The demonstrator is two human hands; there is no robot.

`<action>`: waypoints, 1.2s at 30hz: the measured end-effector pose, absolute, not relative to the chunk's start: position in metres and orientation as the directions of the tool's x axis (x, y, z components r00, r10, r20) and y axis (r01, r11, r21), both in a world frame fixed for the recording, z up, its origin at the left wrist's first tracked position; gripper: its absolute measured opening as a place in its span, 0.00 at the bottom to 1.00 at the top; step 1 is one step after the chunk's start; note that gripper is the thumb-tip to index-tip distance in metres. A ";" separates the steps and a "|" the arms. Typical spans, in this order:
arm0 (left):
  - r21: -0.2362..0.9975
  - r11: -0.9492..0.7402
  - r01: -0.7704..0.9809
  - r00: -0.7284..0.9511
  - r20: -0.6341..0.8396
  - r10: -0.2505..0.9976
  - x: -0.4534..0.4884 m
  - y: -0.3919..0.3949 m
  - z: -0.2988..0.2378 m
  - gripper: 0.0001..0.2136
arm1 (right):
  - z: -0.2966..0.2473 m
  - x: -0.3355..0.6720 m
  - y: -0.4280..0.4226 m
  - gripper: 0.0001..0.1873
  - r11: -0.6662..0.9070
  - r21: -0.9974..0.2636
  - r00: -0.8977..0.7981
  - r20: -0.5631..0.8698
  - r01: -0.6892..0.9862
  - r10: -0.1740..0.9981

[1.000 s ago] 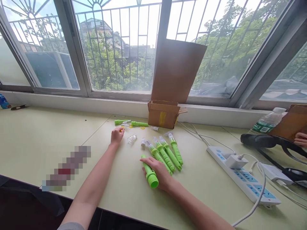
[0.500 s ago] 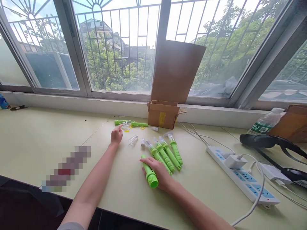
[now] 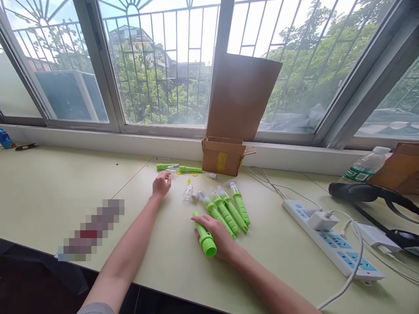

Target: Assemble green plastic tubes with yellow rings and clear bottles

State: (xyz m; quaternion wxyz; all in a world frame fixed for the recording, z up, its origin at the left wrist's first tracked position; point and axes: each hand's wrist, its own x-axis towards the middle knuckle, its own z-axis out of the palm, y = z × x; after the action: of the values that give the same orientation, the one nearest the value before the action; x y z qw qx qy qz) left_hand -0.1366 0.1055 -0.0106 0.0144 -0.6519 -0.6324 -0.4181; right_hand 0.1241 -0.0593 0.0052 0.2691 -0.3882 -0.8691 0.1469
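My right hand (image 3: 214, 233) is wrapped around a green plastic tube (image 3: 207, 242), its threaded open end facing me. Farther back, my left hand (image 3: 161, 184) has its fingers curled in beside a clear plastic piece (image 3: 171, 171); whether they grip it is hidden. Right of that hand lie a clear plastic cap (image 3: 187, 192) and a yellow ring (image 3: 189, 181). Several green tubes with clear tops (image 3: 225, 209) lie side by side just past my right hand. Two more green tubes, one a green tube (image 3: 190, 169) by the box, rest at the back.
A small cardboard box (image 3: 222, 157) stands at the window sill, with a cardboard sheet (image 3: 244, 96) behind it. On the right are a white power strip (image 3: 330, 240) with cables, black goggles (image 3: 369, 192) and a plastic bottle (image 3: 366, 165). A blurred patch (image 3: 93, 231) lies at left.
The clear cap and a yellow ring now lie farther right, the cap close to a small clear part. My left fingers have curled in from a more stretched pose. My right hand has stayed put.
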 end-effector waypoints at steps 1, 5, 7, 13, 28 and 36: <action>0.494 -0.227 0.839 -0.110 0.562 0.820 -0.134 0.105 -0.010 0.14 | 0.005 0.124 -0.059 0.16 0.655 -0.464 -0.552 0.355 0.596 0.754; 0.411 -0.327 0.851 0.072 0.525 0.848 -0.120 0.101 -0.011 0.18 | 0.003 0.124 -0.058 0.16 0.657 -0.467 -0.551 0.360 0.592 0.753; 0.339 -0.340 0.877 0.163 0.456 0.875 -0.112 0.099 -0.012 0.21 | 0.003 0.124 -0.058 0.16 0.656 -0.471 -0.551 0.360 0.590 0.753; 0.223 -0.339 0.914 0.266 0.303 0.915 -0.097 0.097 -0.014 0.23 | 0.002 0.124 -0.057 0.17 0.654 -0.473 -0.549 0.359 0.590 0.755; 0.279 -0.322 0.905 0.232 0.310 0.922 -0.085 0.104 -0.013 0.13 | 0.006 0.124 -0.060 0.17 0.653 -0.438 -0.549 0.354 0.618 0.757; 0.328 -0.329 0.885 0.201 0.369 0.908 -0.089 0.103 -0.011 0.06 | 0.005 0.124 -0.060 0.16 0.649 -0.433 -0.550 0.345 0.625 0.761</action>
State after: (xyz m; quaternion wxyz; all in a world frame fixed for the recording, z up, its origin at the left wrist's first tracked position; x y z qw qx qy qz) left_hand -0.0893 0.1034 -0.0107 -0.0218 -0.7746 -0.5786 -0.2543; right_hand 0.1244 -0.0595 0.0046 0.2579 -0.3980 -0.8706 0.1309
